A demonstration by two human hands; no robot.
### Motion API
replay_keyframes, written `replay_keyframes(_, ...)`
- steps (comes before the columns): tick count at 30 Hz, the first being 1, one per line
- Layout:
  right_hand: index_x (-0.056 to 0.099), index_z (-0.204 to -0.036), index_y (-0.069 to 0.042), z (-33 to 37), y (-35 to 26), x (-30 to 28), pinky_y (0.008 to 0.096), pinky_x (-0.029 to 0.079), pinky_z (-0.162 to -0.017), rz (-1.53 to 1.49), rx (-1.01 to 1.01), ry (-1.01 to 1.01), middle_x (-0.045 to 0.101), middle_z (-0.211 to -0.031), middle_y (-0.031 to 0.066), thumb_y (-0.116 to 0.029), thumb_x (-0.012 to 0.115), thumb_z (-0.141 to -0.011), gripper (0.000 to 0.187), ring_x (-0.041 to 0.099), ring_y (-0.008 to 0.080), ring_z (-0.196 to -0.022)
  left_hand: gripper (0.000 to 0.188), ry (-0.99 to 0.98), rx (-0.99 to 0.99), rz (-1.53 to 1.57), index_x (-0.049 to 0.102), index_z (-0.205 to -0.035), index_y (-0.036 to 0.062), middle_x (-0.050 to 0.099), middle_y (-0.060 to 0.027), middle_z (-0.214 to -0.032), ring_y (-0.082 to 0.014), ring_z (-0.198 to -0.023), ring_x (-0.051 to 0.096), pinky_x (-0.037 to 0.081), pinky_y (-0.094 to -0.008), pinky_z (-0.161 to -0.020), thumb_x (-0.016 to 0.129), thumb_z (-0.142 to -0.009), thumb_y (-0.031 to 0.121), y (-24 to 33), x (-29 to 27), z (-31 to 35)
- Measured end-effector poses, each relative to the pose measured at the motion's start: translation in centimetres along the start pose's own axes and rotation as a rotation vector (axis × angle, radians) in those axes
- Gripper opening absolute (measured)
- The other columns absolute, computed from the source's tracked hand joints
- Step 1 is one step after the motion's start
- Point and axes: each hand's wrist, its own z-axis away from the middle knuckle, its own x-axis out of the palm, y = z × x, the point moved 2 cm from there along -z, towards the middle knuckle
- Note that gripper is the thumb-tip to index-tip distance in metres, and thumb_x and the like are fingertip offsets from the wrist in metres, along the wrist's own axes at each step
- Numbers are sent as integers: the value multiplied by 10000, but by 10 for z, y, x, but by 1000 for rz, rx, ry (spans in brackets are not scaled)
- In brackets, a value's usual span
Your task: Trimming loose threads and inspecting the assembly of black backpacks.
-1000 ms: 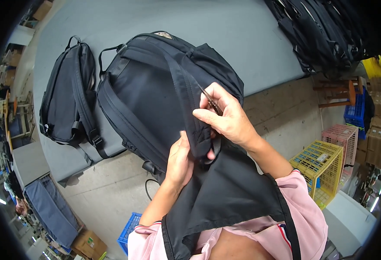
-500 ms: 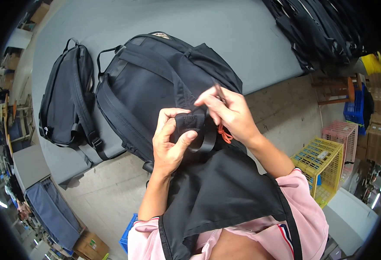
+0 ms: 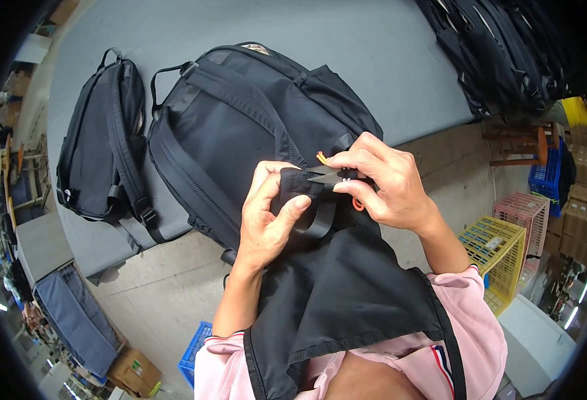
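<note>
Two black backpacks are laid on the grey table [image 3: 400, 60] — the large backpack [image 3: 240, 127] and a smaller one [image 3: 100, 140]. Its strap [image 3: 301, 183] is pinched by the left hand [image 3: 267, 213]; one thread snips [image 3: 330, 176] is clamped in the right hand [image 3: 380, 180] — now brought onto the strap.

My left hand [image 3: 267, 217] pinches a black strap end [image 3: 300, 183] of the large black backpack [image 3: 240, 133], thumb on top. My right hand [image 3: 383, 183] holds small thread snips [image 3: 330, 176] with orange handles, blades closed against the strap's edge. A webbing loop [image 3: 317, 223] hangs below the strap. The backpack lies on the grey tabletop [image 3: 373, 53], a second black backpack [image 3: 103, 140] just beside it on the left. Further black bags [image 3: 500, 47] lie at the far right. A yellow crate [image 3: 500, 257] stands on the floor.
</note>
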Motion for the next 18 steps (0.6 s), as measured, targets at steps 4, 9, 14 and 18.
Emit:
replay_keyframes(4, 619, -926, -86, -4, 1, 3, 321, 450, -530, 33, -57, -1, 524, -769, 50, -137, 698, -709, 237, 549, 225, -579, 274, -7, 18, 2, 595, -959, -31, 504, -83, -998, -178, -933, 498, 399, -276, -831, 654, -813, 194, -2, 1, -1)
replay_keyframes(9, 624, -914, -74, -3, -1, 6, 310, 454, -523, 102, -106, 44, 544, -765, 49, -117, 710, -697, 238, 555, 219, -561, 272, -2, -12, 25, 597, -962, -27, 504, -81, -1003, -180, -941, 497, 398, -278, -836, 652, -815, 195, -4, 0, 1)
replay_keyframes(14, 635, -917, -58, 2, 1, 2, 296, 461, -531, -105, 75, 89, 567, -769, 57, -89, 701, -705, 224, 576, 212, -587, 274, -6, -30, 63, 597, -964, -26, 503, -78, -1011, -179, -950, 495, 395, -278, -844, 651, -817, 199, -5, -1, 1)
replay_keyframes(18, 640, -918, -34, -3, -2, 5, 284, 447, -517, -59, -20, 27, 580, -757, 70, -47, 693, -697, 228, 556, 186, -580, 273, -20, -21, 47, 596, -972, -28, 500, -82, -1030, -177, -965, 492, 393, -279, -849, 649, -817, 190, -6, -2, 2)
